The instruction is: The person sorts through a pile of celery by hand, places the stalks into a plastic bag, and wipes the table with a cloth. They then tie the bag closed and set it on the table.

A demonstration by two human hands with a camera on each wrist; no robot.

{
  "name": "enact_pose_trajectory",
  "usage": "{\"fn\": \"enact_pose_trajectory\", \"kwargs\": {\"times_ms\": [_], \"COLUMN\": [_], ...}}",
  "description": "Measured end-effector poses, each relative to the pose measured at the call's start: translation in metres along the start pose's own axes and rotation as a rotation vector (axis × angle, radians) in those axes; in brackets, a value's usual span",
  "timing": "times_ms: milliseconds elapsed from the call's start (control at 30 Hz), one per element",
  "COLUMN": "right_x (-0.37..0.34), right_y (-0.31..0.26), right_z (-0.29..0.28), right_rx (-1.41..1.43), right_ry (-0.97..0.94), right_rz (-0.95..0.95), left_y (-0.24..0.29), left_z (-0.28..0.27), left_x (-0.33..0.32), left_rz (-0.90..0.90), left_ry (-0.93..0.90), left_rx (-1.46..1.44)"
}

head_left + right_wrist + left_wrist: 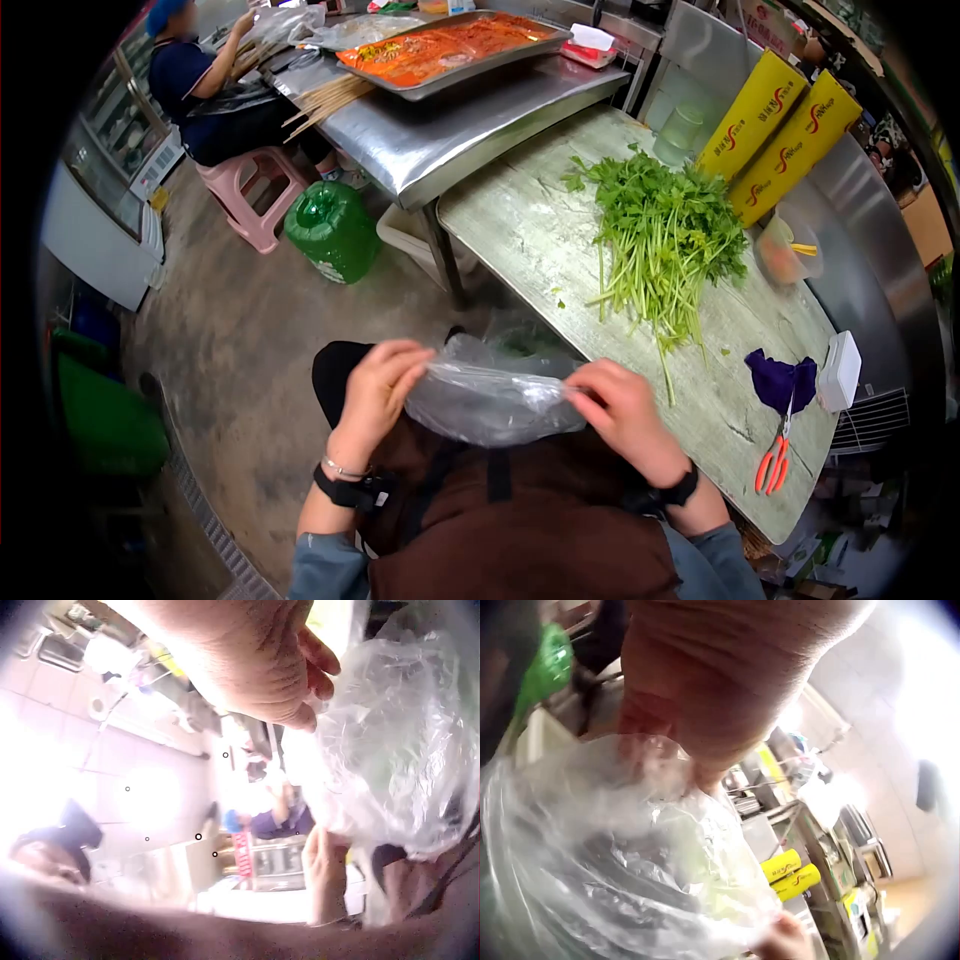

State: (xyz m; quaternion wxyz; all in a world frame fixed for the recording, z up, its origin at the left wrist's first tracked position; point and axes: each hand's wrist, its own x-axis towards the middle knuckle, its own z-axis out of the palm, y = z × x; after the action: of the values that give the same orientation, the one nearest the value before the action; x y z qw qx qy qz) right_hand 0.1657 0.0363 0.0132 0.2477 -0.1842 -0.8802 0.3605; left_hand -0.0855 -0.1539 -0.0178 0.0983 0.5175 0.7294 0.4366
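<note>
A clear plastic bag (490,405) is stretched between both hands over the lap, in front of a brown apron (520,520). My left hand (380,388) pinches the bag's edge at its left end. At the opposite end, my right hand (622,405) pinches the rim between thumb and fingers. In the left wrist view the bag (607,855) hangs wide and puffed below the left hand (720,682). The right wrist view has the crinkled bag (397,742) beside the right hand (247,660). To the right, a heap of leafy green stems (665,240) lies on a pale worktable (510,225).
On the worktable are red-handled scissors (772,465), a purple cloth (780,380), a white box (840,370) and yellow rolls (790,140). A steel table (400,150) bears a tray of red food (450,50) and skewers (330,100). A seated person (195,80) works beyond a green bin (332,230).
</note>
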Motion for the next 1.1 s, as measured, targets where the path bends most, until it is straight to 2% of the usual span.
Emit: {"fn": "enact_pose_trajectory", "kwargs": {"times_ms": [33,100,133,167,233,267,300,367,400,433,500,533,600,633,667,700,733,767,800,833,867,900,967,1100], "right_x": [-0.002,-0.011,-0.026,-0.039,-0.051,-0.052,-0.046,-0.028,-0.023,-0.026,-0.042,-0.058,-0.043,-0.043,-0.048,-0.033,-0.027,-0.029,-0.025,-0.019,-0.018,-0.014,0.008,0.027], "right_y": [-0.021,-0.044,-0.023,0.007,0.054,0.042,0.02,-0.022,-0.038,-0.026,0.027,0.049,0.02,0.0,-0.012,-0.013,-0.001,0.008,0.008,0.006,0.002,0.006,-0.001,0.03], "right_z": [-0.014,-0.036,-0.026,-0.013,0.011,0.009,0.001,-0.023,-0.029,-0.022,0.009,0.01,-0.002,-0.008,-0.009,-0.015,-0.004,-0.001,-0.001,-0.001,-0.012,-0.022,-0.035,-0.034], "right_rx": [-0.039,-0.128,0.03,-0.151,-0.499,-0.337,-0.249,-0.117,-0.152,-0.196,-0.282,-0.538,-0.225,-0.082,0.01,0.073,-0.068,-0.091,-0.11,-0.127,0.171,0.533,0.884,0.996], "right_ry": [0.066,0.198,0.272,0.04,-0.407,-0.286,-0.106,0.188,0.289,0.144,-0.136,-0.514,-0.172,-0.027,0.061,0.176,0.096,0.015,-0.064,-0.154,-0.072,0.046,0.224,0.349], "right_rz": [-0.09,-0.26,-0.401,-0.272,-0.018,-0.007,-0.012,-0.056,-0.145,-0.139,-0.131,-0.085,-0.047,0.038,-0.008,-0.121,-0.22,-0.101,0.017,0.138,0.503,0.638,0.574,0.725], "left_y": [0.027,0.081,0.076,0.062,-0.035,-0.035,-0.001,0.045,0.043,0.043,0.003,-0.02,-0.002,0.018,0.033,0.042,0.034,0.018,0.013,0.006,-0.003,-0.003,-0.006,-0.032], "left_z": [-0.012,-0.03,-0.02,-0.004,0.059,0.068,0.047,0.013,0.012,0.008,0.046,0.055,0.039,0.023,0.009,0.005,0.011,0.021,0.024,0.017,0.009,0.0,-0.019,-0.02], "left_x": [0.007,0.01,0.005,-0.005,-0.012,-0.021,-0.007,0.009,0.007,0.004,0.002,-0.014,0.002,0.006,0.011,0.014,0.019,0.026,0.032,0.038,0.044,0.039,0.032,-0.01], "left_rz": [0.023,0.268,0.361,0.455,0.255,0.043,0.214,0.138,0.313,0.494,0.448,0.243,0.218,0.146,0.044,0.027,0.16,0.297,0.199,0.131,0.048,-0.054,-0.141,-0.126], "left_ry": [0.079,0.349,0.297,0.248,-0.384,-0.323,-0.128,0.245,0.326,0.41,-0.17,-0.508,-0.068,0.098,0.168,0.222,0.076,-0.069,-0.229,-0.081,0.064,0.189,0.187,-0.001], "left_rx": [0.069,0.212,0.292,0.377,0.273,0.001,0.175,0.092,0.126,0.16,0.217,0.158,0.078,0.049,-0.137,-0.129,0.001,0.138,0.035,-0.088,-0.212,-0.333,-0.486,-0.529]}}
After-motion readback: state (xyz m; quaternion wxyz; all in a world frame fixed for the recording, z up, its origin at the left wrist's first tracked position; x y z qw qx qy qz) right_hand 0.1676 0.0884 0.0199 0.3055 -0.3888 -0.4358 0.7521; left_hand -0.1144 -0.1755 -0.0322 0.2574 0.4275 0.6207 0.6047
